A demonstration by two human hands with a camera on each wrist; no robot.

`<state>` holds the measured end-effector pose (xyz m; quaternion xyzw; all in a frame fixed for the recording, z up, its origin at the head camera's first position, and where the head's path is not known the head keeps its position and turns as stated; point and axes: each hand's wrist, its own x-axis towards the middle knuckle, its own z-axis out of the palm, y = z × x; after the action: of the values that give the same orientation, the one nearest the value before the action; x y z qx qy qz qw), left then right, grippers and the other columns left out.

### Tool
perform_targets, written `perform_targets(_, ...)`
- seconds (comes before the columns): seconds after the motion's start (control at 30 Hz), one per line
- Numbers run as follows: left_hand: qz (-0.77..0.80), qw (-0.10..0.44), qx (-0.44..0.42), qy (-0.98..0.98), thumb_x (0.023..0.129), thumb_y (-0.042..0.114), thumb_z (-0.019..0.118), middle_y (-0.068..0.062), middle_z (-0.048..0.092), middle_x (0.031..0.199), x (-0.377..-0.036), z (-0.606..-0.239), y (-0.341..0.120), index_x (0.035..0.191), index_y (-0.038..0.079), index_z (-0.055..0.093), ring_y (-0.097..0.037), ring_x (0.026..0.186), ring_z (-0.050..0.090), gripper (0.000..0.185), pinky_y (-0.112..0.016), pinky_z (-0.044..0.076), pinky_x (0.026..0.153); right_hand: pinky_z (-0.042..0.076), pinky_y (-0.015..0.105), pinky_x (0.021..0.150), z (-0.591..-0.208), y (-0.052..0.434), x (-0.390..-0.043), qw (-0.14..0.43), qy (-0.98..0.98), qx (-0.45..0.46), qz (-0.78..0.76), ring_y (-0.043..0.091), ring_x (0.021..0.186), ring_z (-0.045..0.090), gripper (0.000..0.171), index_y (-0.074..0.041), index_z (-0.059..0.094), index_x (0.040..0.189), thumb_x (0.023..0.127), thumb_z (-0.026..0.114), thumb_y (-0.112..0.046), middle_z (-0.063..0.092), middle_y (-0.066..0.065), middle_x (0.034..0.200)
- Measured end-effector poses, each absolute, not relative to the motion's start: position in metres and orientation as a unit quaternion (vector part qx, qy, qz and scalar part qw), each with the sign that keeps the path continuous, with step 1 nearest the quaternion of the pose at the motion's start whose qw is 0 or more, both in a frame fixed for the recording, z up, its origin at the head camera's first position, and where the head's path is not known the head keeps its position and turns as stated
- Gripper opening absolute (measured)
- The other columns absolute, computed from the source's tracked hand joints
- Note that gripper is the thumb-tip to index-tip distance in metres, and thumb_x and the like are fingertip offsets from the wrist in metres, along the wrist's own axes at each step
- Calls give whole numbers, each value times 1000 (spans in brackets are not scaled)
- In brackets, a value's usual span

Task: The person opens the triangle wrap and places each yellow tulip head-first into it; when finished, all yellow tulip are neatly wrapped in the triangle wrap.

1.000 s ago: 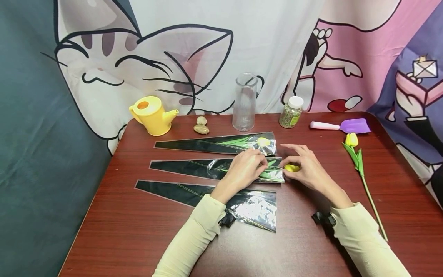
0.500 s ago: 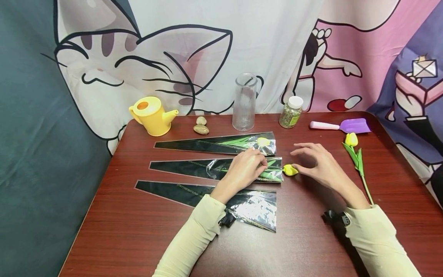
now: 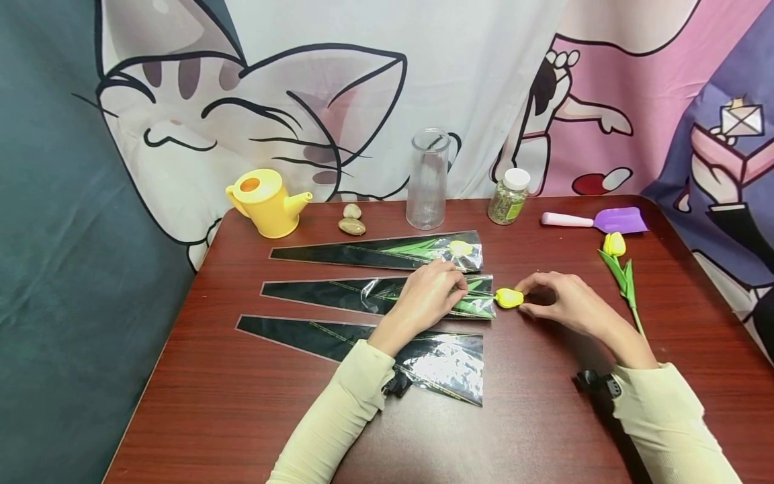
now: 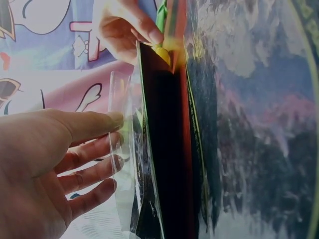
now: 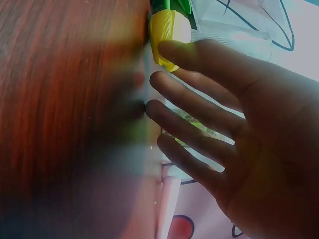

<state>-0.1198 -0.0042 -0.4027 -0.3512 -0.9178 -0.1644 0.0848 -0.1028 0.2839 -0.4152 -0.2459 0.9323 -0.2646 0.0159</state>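
In the head view, my left hand [image 3: 428,290] pinches the upper edge of the middle black-and-clear flower sleeve [image 3: 320,294]; the left wrist view shows the thumb and fingers at its clear film [image 4: 119,164]. Green leaves [image 3: 474,306] lie inside that sleeve. A yellow tulip head [image 3: 509,298] sticks out past its wide right end. My right hand [image 3: 571,302] pinches the tip of this tulip between thumb and index finger, while the other fingers spread loosely in the right wrist view. Most of the tulip's stem is hidden by the left hand and the sleeve.
Behind lies a sleeve with a tulip [image 3: 461,248] inside; a flat sleeve [image 3: 447,359] lies in front. Another tulip [image 3: 614,245] rests at right. Along the back stand a watering can [image 3: 266,202], stones [image 3: 352,226], a glass vase [image 3: 426,181], a jar [image 3: 508,202] and a purple shovel [image 3: 619,220].
My right hand left the tulip head, drew back to the right with fingers spread, then came down to pinch the petal tip. The left hand has stayed in place on the middle sleeve.
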Motion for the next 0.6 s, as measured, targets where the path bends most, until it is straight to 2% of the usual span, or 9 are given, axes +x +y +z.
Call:
perform_targets(0.3,-168,89,-352,-916,92,28,69,11,62,91,-119,-402,-4,91,23,73,-9,85,54,6,-24,45,72,52,44,75,-415,283,-103,5,931,-248,-269,13,84,66,23,-15,71,98,78,82,-9,69,-8,90)
perform_targets(0.6,-176,100,-354,-913,92,27,69,12,59,88,-119,-402,-4,89,23,73,-7,79,50,7,-22,43,68,53,29,69,-415,276,-103,-6,907,-238,-348,11,82,65,25,-18,72,101,80,82,-10,69,-9,92)
